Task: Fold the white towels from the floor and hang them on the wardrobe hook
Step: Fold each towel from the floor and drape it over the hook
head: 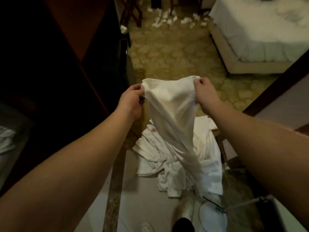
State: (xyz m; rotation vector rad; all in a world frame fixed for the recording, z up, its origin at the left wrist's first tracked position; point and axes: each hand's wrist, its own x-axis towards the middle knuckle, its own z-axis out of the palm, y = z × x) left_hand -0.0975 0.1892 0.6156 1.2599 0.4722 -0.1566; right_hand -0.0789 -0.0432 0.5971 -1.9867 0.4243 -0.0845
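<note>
I'm looking down at a floor [168, 52] of yellowish, irregular stone-pattern tile, dimly lit. To my left stands a dark wooden wardrobe [55, 52], its face mostly lost in shadow. At upper right is a bed [260, 39] with white bedding on a pale base, and scraps of crumpled white paper [173, 19] are scattered over the floor at the far end of the room. Directly below my arms lies a pile of white towels [177, 158] on the floor, one bearing a small red emblem near its upper left edge.

I hold one white towel [172, 104] up above that pile. My left hand [132, 101] pinches its upper left corner between thumb and curled fingers; my right hand [205, 92] grips the upper right corner, fingers curled round the cloth. The top edge sags slightly between the two hands, and the rest hangs down in a narrowing twist whose tail reaches the pile (I cannot tell whether it touches or just overlaps in view).

At the bottom edge a foot [184, 216] in a light shoe is partly cut off, beside a round white object [212, 218] on a thin metal rod that I cannot identify. No hook is discernible in the wardrobe's darkness. Pale cloth [6, 141] at far left is too dim to make out.
</note>
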